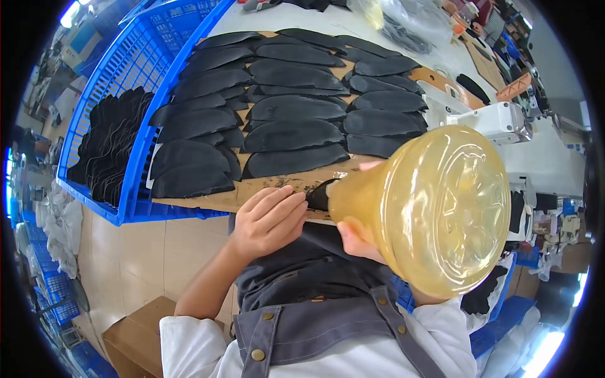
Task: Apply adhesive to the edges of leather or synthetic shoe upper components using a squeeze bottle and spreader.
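A big clear plastic bottle (pixel 441 208) of yellowish, sticky-looking content is tipped over, its ribbed base turned up. My right hand (pixel 359 242) is closed round its narrower neck end, mostly hidden behind the bottle. Next to the bottle's mouth lies a small black curved piece (pixel 319 195) at the near edge of the brown cardboard (pixel 265 184). The fingers of my left hand (pixel 271 220) are pressed together on that piece's left end. Beyond both hands, several black half-oval pieces (pixel 295 135) lie overlapping in three columns on the cardboard.
At the left, a blue plastic crate (pixel 129 189) holds a stack of wavy black pieces (pixel 113 145). A white machine (pixel 498 123) stands right of the cardboard, partly behind the bottle. Clear plastic bags (pixel 403 25) lie at the far side. A cardboard box (pixel 138 337) sits on the floor, lower left.
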Available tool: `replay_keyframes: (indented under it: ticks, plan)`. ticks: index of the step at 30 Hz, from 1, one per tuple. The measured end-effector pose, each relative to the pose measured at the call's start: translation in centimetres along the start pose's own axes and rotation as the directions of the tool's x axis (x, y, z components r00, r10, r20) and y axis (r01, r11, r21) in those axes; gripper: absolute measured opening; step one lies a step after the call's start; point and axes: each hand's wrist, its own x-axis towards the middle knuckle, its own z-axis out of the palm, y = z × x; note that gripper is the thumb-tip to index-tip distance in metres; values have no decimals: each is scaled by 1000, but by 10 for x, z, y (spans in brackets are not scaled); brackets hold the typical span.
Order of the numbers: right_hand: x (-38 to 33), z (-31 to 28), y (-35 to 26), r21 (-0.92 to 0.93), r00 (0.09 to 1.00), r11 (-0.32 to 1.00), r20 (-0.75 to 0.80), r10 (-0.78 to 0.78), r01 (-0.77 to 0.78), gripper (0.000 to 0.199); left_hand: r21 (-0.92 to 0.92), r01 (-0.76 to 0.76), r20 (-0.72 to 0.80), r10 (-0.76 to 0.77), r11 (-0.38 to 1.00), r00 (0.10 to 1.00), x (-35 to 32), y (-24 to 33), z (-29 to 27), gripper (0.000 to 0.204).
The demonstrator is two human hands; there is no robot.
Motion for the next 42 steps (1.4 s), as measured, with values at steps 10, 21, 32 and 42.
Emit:
replay_keyframes:
  ticks: [10,21,32,42]
  plan:
    - [-90,-20,110,346,660,896,-608,441,-279,67,56,-27,57,24,998,998,22,5,-7,18]
    - [-91,21,145,809,584,-76,-352,732,583,58,-69,-11,414,39,998,909,100,44,19,55]
    - [-88,13,146,691,593,-352,-139,793,632,69,-26,-30,633,40,999,773,116,49,48,61]
    - [-84,13,147,722,511,-296,-93,854,625,67,-60,-63,495,84,996,865,109,54,46,42]
